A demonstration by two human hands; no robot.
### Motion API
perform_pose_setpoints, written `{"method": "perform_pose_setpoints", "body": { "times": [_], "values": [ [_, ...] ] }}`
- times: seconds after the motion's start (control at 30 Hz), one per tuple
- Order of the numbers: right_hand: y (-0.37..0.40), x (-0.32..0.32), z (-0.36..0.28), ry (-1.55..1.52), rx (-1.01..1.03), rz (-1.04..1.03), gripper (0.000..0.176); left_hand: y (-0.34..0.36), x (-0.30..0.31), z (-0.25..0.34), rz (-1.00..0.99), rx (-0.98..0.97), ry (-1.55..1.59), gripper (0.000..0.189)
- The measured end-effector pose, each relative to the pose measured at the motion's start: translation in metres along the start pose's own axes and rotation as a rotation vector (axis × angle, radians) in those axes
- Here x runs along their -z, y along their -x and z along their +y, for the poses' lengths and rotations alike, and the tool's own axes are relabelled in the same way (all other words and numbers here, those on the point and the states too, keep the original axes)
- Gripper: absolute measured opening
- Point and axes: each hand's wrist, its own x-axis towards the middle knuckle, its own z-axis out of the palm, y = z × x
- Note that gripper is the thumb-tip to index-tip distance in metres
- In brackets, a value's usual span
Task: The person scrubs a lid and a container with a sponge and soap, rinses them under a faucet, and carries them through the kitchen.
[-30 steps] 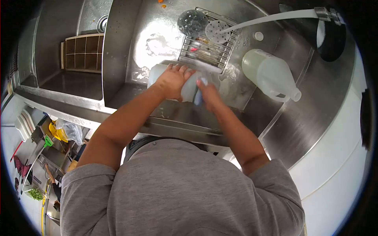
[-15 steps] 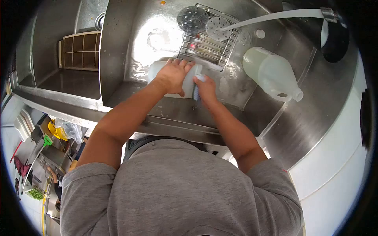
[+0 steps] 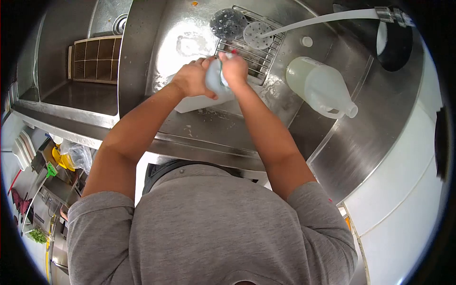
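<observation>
A translucent white plastic container [image 3: 192, 104] lies on the sink floor in front of me. My left hand [image 3: 194, 78] grips it from above, the fingers over its far side and the thumb along the near side. My right hand [image 3: 235, 70] is closed around a pale bluish sponge [image 3: 223, 80], pressed to the container's right part. Most of the sponge is hidden by the fingers. Just beyond my right hand sits a metal wire rack [image 3: 260, 66] over the drain area.
A large translucent jug [image 3: 323, 88] lies on its side at right, near a white cap [image 3: 307, 42]. Two perforated discs [image 3: 228, 24] rest by the rack, one meeting a white hose [image 3: 327, 20]. A beige compartment rack [image 3: 97, 61] stands in the left basin.
My right hand has moved away from me along the container, from its near side to the far side, with the sponge. The container and my left hand have shifted slightly left.
</observation>
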Motion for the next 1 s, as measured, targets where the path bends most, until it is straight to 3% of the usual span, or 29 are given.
{"method": "perform_pose_setpoints", "body": {
  "times": [0.03,0.07,0.17,0.27,0.33,0.4,0.6,0.7,0.83,0.97,1.0],
  "values": [
    [-0.005,-0.001,-0.005,0.294,0.025,0.091,0.048,0.001,-0.003,0.001,0.001,-0.002,0.001,0.110],
    [-0.007,0.002,-0.006,0.295,0.032,0.089,0.048,0.001,-0.007,0.000,0.023,-0.036,-0.027,0.110],
    [-0.039,0.001,0.035,0.048,0.150,-0.048,0.048,0.006,-0.003,-0.006,0.043,-0.065,-0.035,0.110],
    [-0.009,0.040,0.028,-0.021,0.049,0.000,0.049,0.008,-0.008,-0.014,0.088,-0.105,0.021,0.110],
    [0.001,0.054,0.048,-0.054,0.106,-0.020,0.049,0.013,-0.013,-0.009,0.131,-0.153,0.044,0.111],
    [0.018,0.063,0.060,-0.090,0.159,-0.041,0.049,0.028,-0.021,0.005,0.246,-0.042,-0.157,0.114],
    [0.071,0.061,0.048,-0.259,0.237,-0.410,0.048,0.030,-0.022,0.022,0.102,0.113,-0.166,0.119],
    [0.060,0.059,0.034,-0.459,-0.116,-0.670,0.054,0.030,-0.034,0.018,0.105,-0.011,-0.271,0.115],
    [0.071,0.052,0.045,-0.569,-0.205,-0.795,0.047,0.036,-0.027,0.015,0.101,-0.004,-0.261,0.108],
    [0.074,0.055,0.057,-0.436,-0.082,-0.774,0.046,0.035,-0.034,0.009,0.123,-0.054,-0.272,0.104],
    [0.077,0.053,0.056,-0.373,-0.040,-0.586,0.045,0.034,-0.033,0.009,0.146,-0.062,-0.255,0.104]
  ]
}}
